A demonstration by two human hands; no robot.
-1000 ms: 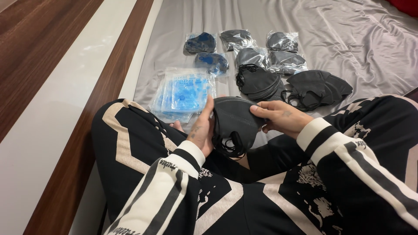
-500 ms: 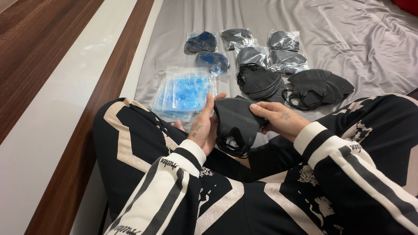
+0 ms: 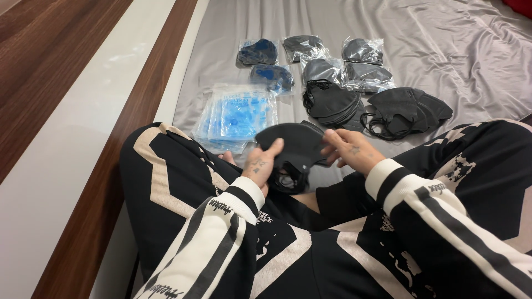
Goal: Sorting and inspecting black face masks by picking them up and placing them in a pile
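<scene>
I sit on a bed with a black face mask (image 3: 296,145) held over my lap. My left hand (image 3: 260,163) grips its left side, thumb on top. My right hand (image 3: 349,149) pinches its right edge with the fingertips. The ear loops hang below the mask. Just beyond my hands lies a stack of clear empty bags (image 3: 238,116) with blue print. Two loose piles of black masks (image 3: 332,102) (image 3: 407,111) lie further out on the grey sheet (image 3: 443,50).
Several bagged masks (image 3: 310,55) lie in rows at the far side of the sheet, two of them bluish (image 3: 257,52). My legs in black-and-cream patterned trousers (image 3: 166,177) fill the foreground. A wooden bed frame (image 3: 111,149) and pale floor run along the left.
My hands have spread the mask flatter and shifted it slightly to the right. My right hand has moved from the top of the mask to its right edge.
</scene>
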